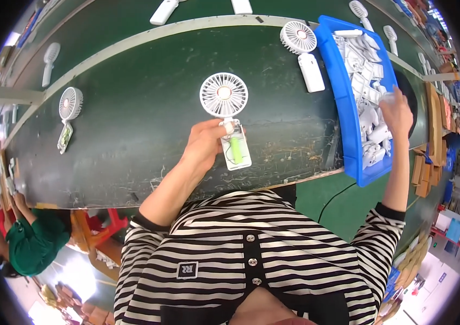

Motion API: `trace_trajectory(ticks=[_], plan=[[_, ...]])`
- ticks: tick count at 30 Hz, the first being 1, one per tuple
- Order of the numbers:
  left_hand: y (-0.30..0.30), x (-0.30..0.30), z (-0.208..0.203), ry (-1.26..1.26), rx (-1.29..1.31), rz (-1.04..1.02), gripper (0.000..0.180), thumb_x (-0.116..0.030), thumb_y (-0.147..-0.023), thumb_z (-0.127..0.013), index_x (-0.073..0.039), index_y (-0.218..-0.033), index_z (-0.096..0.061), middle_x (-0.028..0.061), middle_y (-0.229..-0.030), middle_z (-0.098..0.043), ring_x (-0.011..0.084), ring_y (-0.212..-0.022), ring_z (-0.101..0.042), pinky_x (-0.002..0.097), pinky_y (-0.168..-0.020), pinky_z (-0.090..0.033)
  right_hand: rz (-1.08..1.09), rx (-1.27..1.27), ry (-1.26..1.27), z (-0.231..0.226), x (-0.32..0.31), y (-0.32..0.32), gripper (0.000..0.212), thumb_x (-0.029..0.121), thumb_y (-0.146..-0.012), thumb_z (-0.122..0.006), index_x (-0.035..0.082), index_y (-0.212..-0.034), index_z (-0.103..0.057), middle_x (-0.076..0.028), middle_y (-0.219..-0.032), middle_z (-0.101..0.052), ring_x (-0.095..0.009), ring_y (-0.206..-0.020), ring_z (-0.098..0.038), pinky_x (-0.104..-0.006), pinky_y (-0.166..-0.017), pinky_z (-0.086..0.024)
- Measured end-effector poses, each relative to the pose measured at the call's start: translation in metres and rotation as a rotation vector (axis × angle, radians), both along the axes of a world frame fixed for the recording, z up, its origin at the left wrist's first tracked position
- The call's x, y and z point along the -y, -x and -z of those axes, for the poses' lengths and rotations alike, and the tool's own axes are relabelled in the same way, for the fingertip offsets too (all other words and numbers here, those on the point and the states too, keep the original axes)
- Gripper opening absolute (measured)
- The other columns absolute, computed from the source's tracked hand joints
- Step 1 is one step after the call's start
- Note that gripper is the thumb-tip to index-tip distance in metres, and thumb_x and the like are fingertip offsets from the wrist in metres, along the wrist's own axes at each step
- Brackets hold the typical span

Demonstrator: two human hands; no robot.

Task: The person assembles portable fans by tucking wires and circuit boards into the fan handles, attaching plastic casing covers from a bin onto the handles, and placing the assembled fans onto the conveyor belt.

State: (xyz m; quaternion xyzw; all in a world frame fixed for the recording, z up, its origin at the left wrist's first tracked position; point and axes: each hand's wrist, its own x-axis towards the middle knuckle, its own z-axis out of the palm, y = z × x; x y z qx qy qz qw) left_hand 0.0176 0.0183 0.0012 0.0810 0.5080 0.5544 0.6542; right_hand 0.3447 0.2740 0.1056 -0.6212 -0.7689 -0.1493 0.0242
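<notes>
My left hand (pixel 204 143) grips a white handheld fan (pixel 224 95) at its neck, just below the round grille. The fan's handle lies open toward me, baring a green battery cell (pixel 236 150) and a thin dark wire. Over at the right, my right hand (pixel 398 112) reaches across the far side of a blue bin (pixel 340 105) with its fingers closed on a pale plastic piece, partly hidden by the fingers. Loose white plastic parts (pixel 370 95) fill the bin.
Another white fan (pixel 310 72), its handle covered, lies beside the bin. At the left rests a fan (pixel 65 135) with an open handle. More fans lie beyond the pale rail (pixel 186 25) across the dark green bench. A person in green (pixel 37 244) sits at the lower left.
</notes>
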Motion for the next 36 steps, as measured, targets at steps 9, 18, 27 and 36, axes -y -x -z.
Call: trace_trajectory(ticks=[9, 18, 27, 36], plan=[[-0.001, -0.001, 0.002, 0.003, 0.131, -0.059, 0.029, -0.006, -0.083, -0.05, 0.013, -0.104, -0.051, 0.0213, -0.098, -0.06, 0.0291, -0.091, -0.061, 0.0377, -0.08, -0.05, -0.718, -1.147, 0.531, 0.037, 0.144, 0.137, 0.049, 0.003, -0.062, -0.062, 0.0, -0.109, -0.051, -0.01, -0.107, -0.048, -0.02, -0.102, -0.05, -0.0274, -0.087, -0.04], [-0.005, 0.003, 0.005, 0.017, 0.175, -0.101, 0.027, -0.004, -0.078, -0.05, 0.009, -0.101, -0.056, 0.0135, -0.092, -0.062, 0.0219, -0.082, -0.062, 0.0343, -0.073, -0.052, -0.562, -0.964, 0.65, 0.059, 0.181, 0.168, 0.049, 0.002, -0.065, -0.062, -0.005, -0.111, -0.05, -0.011, -0.094, -0.053, -0.019, -0.095, -0.053, -0.0266, -0.082, -0.042], [-0.007, 0.001, -0.003, 0.061, 0.144, -0.091, 0.027, -0.004, -0.084, -0.048, 0.01, -0.106, -0.052, 0.0144, -0.096, -0.061, 0.0223, -0.084, -0.061, 0.0344, -0.076, -0.052, -0.586, -0.681, 0.441, 0.026, 0.196, 0.161, 0.051, 0.01, -0.061, -0.065, -0.005, -0.107, -0.05, -0.014, -0.083, -0.051, -0.027, -0.072, -0.052, -0.0337, -0.064, -0.044], [-0.005, -0.001, 0.0, 0.054, 0.244, -0.085, 0.027, -0.021, -0.084, -0.056, 0.002, -0.098, -0.057, 0.0083, -0.09, -0.061, 0.0169, -0.079, -0.06, 0.0311, -0.071, -0.049, -0.612, -0.608, 0.475, 0.028, 0.213, 0.161, 0.052, 0.011, -0.059, -0.067, -0.005, -0.106, -0.05, -0.016, -0.083, -0.051, -0.031, -0.066, -0.055, -0.0371, -0.056, -0.046]])
